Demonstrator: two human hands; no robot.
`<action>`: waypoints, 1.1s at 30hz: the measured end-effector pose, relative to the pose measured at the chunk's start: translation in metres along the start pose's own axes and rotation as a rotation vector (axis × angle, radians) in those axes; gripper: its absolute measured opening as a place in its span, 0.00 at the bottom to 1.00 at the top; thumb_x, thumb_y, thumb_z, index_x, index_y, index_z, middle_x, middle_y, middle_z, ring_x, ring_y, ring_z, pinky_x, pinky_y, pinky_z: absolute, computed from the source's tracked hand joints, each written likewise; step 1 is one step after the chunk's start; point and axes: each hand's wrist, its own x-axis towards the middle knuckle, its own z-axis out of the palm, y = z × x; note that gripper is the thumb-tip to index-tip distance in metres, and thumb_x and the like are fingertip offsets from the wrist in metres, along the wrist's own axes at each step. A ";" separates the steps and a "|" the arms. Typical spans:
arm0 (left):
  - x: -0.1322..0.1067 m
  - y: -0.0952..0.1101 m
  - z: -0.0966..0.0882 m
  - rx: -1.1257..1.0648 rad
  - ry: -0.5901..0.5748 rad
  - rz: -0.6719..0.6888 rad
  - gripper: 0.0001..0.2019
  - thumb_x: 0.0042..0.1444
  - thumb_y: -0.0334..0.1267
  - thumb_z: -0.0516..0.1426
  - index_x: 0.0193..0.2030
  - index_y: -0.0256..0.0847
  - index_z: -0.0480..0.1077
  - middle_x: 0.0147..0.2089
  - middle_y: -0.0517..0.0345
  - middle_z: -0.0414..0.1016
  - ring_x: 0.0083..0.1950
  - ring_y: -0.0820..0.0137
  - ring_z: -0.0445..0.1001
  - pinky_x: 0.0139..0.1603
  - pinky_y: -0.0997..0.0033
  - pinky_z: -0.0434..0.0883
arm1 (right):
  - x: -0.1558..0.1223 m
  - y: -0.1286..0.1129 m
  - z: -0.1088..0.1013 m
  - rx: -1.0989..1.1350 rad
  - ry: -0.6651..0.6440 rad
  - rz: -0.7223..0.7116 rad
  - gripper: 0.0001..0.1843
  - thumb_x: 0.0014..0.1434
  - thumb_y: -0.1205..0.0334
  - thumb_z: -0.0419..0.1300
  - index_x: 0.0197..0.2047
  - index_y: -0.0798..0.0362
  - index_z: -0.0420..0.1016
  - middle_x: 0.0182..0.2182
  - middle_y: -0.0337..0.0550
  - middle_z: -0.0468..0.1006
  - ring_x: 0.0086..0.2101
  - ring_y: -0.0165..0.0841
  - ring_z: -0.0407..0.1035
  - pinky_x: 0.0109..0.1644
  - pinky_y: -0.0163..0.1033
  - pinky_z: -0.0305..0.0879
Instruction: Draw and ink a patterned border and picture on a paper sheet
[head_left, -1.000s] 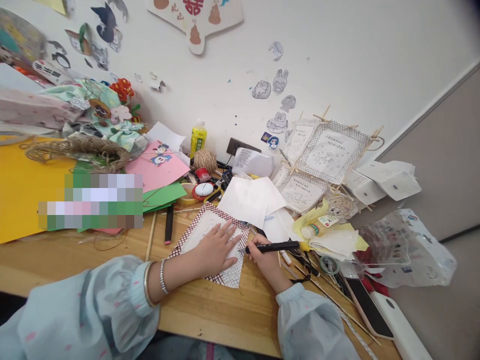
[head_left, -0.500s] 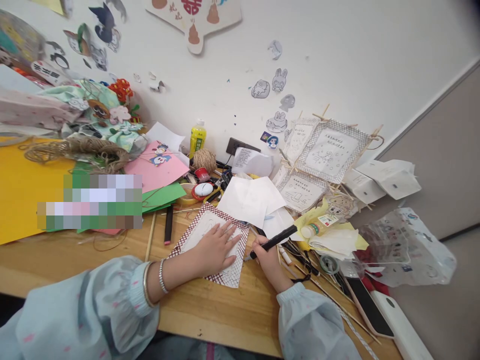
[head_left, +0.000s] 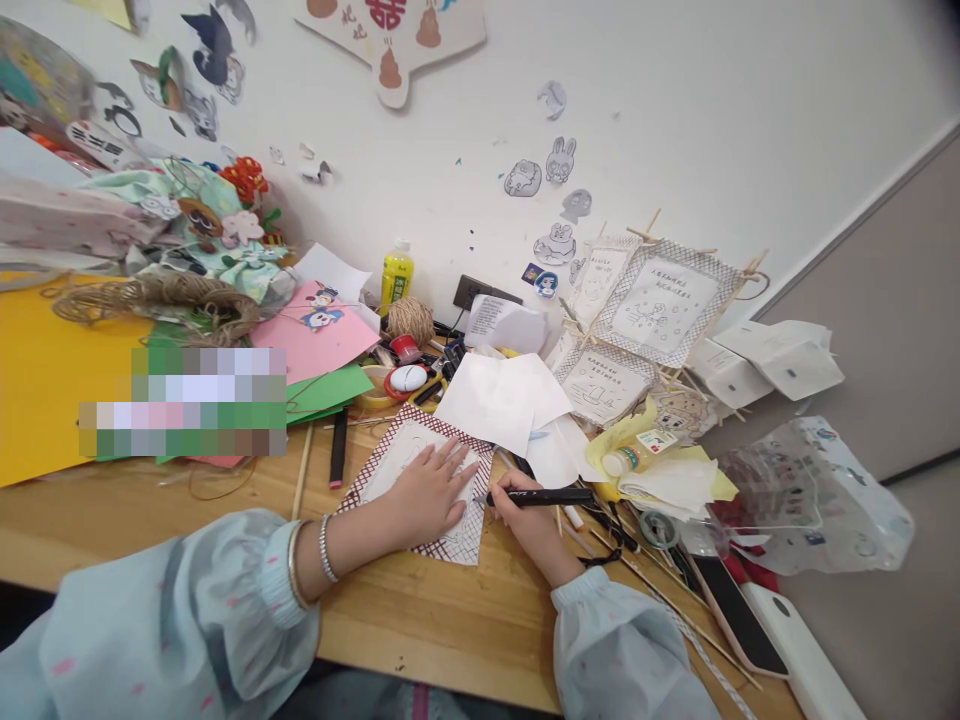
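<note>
Under the flat, spread fingers of the left hand [head_left: 431, 490], pressed to the tabletop [head_left: 420, 620]: the bordered sheet [head_left: 394, 450], white in the middle, with a dark red lattice edge and a faint line drawing. Just right of those fingertips, pinched in the closed fingers of the right hand [head_left: 529, 522] — the black pen [head_left: 541, 496], lying nearly level, tip at the sheet's right edge, just beside the left index fingertip.

Judged as a drawing or tracing stroke on the sheet. To do it well:
- Press down with the whole left palm, to stop any creep of the paper.
- Hold the left fingertips clear of the tip's path.
- Raise the barrel from its flat angle, for a clean meeting of nib and paper.
- Rest the right wrist on the wood for steadiness.
- Work in short strokes near the lattice edge, with little paper left past the tip.

Writing:
- Beyond the fingertips, high on the wall: 1 red double-happiness character on the hanging plaque [head_left: 390, 45].
- On the yellow bottle [head_left: 395, 275]: a label too small to read.
- On the paper panels [head_left: 664, 300], up and right of the pen fingers: printed lines of characters, not legible.
- On the pen's barrel: a pale mark, also unreadable.
</note>
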 end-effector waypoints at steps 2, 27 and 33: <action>0.000 0.001 -0.001 0.005 -0.016 -0.007 0.27 0.63 0.45 0.48 0.67 0.37 0.55 0.69 0.40 0.51 0.70 0.49 0.46 0.63 0.45 0.52 | 0.001 0.001 0.000 -0.008 0.019 0.000 0.14 0.56 0.59 0.53 0.20 0.49 0.60 0.18 0.34 0.65 0.23 0.31 0.61 0.30 0.36 0.58; 0.001 0.002 0.001 0.067 -0.014 -0.035 0.27 0.64 0.47 0.48 0.67 0.38 0.55 0.69 0.41 0.52 0.70 0.49 0.46 0.63 0.46 0.53 | 0.000 0.002 0.001 0.016 0.015 0.041 0.13 0.55 0.60 0.52 0.20 0.49 0.58 0.16 0.33 0.62 0.21 0.31 0.59 0.28 0.36 0.55; 0.001 0.003 0.000 0.050 -0.032 -0.041 0.27 0.64 0.46 0.48 0.67 0.38 0.54 0.69 0.41 0.50 0.70 0.49 0.45 0.64 0.46 0.51 | -0.002 0.002 0.002 0.108 0.056 0.077 0.13 0.53 0.62 0.51 0.18 0.49 0.55 0.14 0.31 0.56 0.19 0.29 0.54 0.24 0.35 0.51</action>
